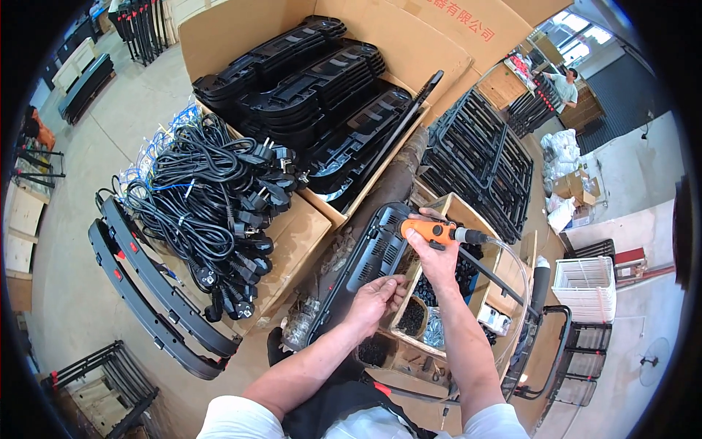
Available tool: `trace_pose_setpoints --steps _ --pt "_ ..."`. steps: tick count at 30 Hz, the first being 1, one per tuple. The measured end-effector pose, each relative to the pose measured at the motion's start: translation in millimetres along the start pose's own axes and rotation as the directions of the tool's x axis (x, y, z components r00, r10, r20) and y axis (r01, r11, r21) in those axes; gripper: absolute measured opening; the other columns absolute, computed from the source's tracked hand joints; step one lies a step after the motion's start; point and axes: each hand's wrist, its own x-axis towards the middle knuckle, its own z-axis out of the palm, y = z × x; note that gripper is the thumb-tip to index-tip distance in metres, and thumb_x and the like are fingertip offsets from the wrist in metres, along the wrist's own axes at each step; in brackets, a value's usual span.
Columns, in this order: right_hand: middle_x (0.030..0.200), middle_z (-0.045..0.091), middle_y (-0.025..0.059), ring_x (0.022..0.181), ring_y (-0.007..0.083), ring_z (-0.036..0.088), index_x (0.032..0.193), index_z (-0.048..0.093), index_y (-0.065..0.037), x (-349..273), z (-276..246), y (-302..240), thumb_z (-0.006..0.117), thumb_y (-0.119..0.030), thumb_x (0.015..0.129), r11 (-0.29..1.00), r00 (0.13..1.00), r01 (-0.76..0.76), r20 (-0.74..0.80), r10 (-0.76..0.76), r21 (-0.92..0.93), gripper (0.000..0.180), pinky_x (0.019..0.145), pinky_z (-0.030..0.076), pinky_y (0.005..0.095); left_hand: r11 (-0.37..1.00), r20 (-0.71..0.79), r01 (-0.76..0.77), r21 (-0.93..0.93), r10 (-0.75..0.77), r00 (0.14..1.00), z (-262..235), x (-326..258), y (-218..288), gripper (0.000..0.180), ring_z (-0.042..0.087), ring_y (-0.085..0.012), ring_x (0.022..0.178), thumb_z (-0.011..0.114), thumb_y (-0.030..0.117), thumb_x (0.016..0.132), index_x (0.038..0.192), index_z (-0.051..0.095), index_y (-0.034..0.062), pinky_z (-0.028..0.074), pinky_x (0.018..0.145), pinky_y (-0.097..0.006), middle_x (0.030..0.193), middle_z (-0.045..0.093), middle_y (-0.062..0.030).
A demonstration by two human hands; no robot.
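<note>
My right hand (436, 257) is wrapped round an orange power screwdriver (431, 231) with a dark collar and a clear hose trailing from it. The driver is over the upper right end of a long black vented plastic housing (371, 257); its tip is hidden. Lower along the housing's right edge, my left hand (373, 304) is closed with thumb and fingertips pinched together. Whatever they hold is too small to make out. Just right of both hands stands a divided wooden parts box (479, 214), where small black pieces (413, 316) and clear bags (433, 327) lie.
Left of the housing, a heap of black power cords (212, 190) covers a cardboard box (296, 245). Behind it, a large carton (219, 36) holds stacked black plastic covers (314, 88). Black metal frames (479, 164) lean at the right. Another person (564, 88) stands far back.
</note>
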Motion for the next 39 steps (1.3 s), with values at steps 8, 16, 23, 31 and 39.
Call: trace_pose_setpoints --steps 8,16,23,31,39 --pt "0.12 0.075 0.015 0.11 0.0197 0.071 0.133 0.062 0.004 13 9 -13 0.084 -0.007 0.088 0.995 0.998 0.013 0.06 -0.007 -0.101 0.052 0.099 0.058 0.0344 0.999 -0.05 0.01 -0.038 -0.012 0.999 -5 0 8 0.025 0.064 -0.0098 0.08 0.053 0.019 0.114 0.125 0.065 0.0004 0.055 0.072 -0.024 0.104 0.073 -0.0056" --pt "0.107 0.077 0.0064 0.098 0.0136 0.071 0.117 0.072 -0.002 35 20 -19 0.086 -0.013 0.085 0.965 0.986 -0.002 0.161 0.046 -0.261 0.036 0.091 0.058 0.0305 0.99 -0.066 0.004 -0.138 -0.013 0.998 -11 2 13 0.026 0.066 -0.0121 0.081 0.058 0.023 0.112 0.123 0.068 0.0018 0.055 0.071 -0.025 0.102 0.073 -0.0047" --pt "0.117 0.076 0.0108 0.107 0.0168 0.071 0.123 0.068 0.0 35 15 -18 0.085 -0.01 0.085 0.942 0.981 -0.026 0.172 0.088 -0.336 0.043 0.098 0.057 0.0336 0.971 -0.166 -0.026 -0.238 -0.014 0.986 -6 13 19 0.028 0.063 -0.0134 0.079 0.06 0.029 0.11 0.119 0.069 0.0041 0.055 0.071 -0.027 0.097 0.071 -0.0025" --pt "0.123 0.074 0.0165 0.116 0.0227 0.07 0.136 0.059 0.003 -52 -1 -63 0.084 -0.008 0.087 0.994 0.992 -0.114 0.055 0.114 -0.006 0.056 0.106 0.055 0.0392 0.862 -0.219 -0.095 -0.498 -0.019 0.976 -16 27 27 0.026 0.062 -0.0134 0.079 0.059 0.031 0.111 0.119 0.068 0.0076 0.055 0.073 -0.027 0.092 0.067 0.0001" --pt "0.125 0.073 0.0168 0.117 0.0226 0.07 0.136 0.059 0.003 -66 -6 -63 0.084 -0.006 0.088 0.996 0.995 -0.094 0.029 0.094 0.003 0.055 0.108 0.054 0.0392 0.862 -0.113 -0.062 -0.503 0.006 0.994 -22 29 25 0.026 0.06 -0.0141 0.079 0.058 0.032 0.111 0.117 0.066 0.0081 0.054 0.073 -0.028 0.09 0.063 0.0003"
